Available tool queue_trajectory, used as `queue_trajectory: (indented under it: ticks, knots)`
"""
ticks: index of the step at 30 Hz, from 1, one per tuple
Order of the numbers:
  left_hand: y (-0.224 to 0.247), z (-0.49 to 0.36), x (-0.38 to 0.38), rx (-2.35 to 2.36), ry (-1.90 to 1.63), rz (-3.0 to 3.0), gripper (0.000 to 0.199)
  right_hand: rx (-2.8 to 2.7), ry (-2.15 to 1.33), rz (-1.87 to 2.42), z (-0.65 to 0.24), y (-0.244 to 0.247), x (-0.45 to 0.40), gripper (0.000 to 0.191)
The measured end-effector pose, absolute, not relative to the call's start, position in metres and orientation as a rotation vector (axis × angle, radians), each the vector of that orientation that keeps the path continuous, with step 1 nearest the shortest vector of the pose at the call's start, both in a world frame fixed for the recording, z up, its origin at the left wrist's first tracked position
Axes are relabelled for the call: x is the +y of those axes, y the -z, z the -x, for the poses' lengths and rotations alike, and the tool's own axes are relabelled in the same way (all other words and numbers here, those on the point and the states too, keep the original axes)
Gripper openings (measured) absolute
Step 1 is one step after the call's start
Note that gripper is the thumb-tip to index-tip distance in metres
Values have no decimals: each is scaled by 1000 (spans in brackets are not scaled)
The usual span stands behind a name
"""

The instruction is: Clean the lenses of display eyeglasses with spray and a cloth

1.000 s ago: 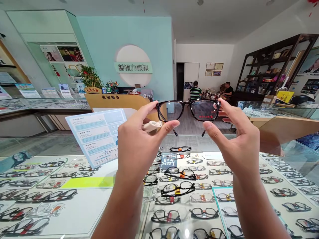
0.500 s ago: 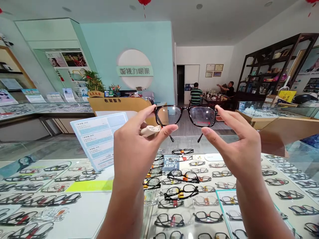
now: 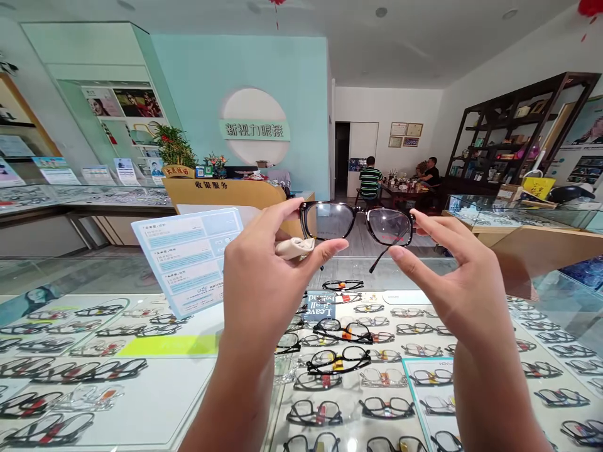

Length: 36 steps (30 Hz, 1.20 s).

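Note:
A pair of dark-framed eyeglasses point(image 3: 360, 211) is held up in front of me above the glass counter, its temples pointing away. My left hand point(image 3: 264, 263) grips the left end of the frame with the fingers, the thumb stretched below the lens. A folded cream-coloured cloth point(image 3: 294, 248) is tucked in that same hand. At the other end, my right hand point(image 3: 452, 263) pinches the frame's right corner with its fingertips, thumb beneath the lens. Behind my left wrist stands a light-blue printed card point(image 3: 188, 257), partly covered by the hand.
Rows of eyeglasses point(image 3: 339, 361) lie in the glass display counter point(image 3: 155, 402) below my hands. A wooden cashier desk point(image 3: 226, 191) stands beyond it. Two people point(image 3: 370, 182) sit at a table in the back. Another glass showcase point(image 3: 490, 216) is on the right.
The eyeglasses have turned and tilted, their right end now slightly lower and angled away. Both hands have shifted a little to the right in view. The seated person at the back has lowered an arm.

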<state>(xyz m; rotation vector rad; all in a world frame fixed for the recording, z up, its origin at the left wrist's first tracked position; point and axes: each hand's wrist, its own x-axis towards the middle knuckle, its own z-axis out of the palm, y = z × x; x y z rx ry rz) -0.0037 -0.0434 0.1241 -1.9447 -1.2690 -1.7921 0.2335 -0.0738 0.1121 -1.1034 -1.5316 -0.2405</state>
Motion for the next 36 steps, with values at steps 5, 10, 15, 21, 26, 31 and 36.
queue_trajectory:
  ticks: [5, 10, 15, 21, 26, 31, 36]
  knots:
    - [-124, 3, -46, -1255, 1782, 1925, 70, -1548, 218, 1104, -232, -113, -75, 50]
    - [-123, 2, -45, -1238, 1802, 1928, 68, -1543, 225, 1103, -232, -113, -76, 51]
    - [-123, 2, -43, -1255, 1812, 1953, 69, -1523, 270, 1079, -231, -112, -74, 50]
    - [-121, 3, -32, -1387, 1839, 2153, 72, -1430, 363, 1003, -226, -110, -71, 55]
    - [-118, 3, -24, -1366, 1838, 2196, 73, -1429, 398, 995, -224, -108, -69, 57]
    - [-118, 0, -24, -1387, 1803, 2166, 76, -1445, 402, 1024, -226, -107, -69, 58]
    - [-119, -2, -26, -1410, 1764, 2152, 82, -1451, 420, 1018, -227, -107, -68, 59]
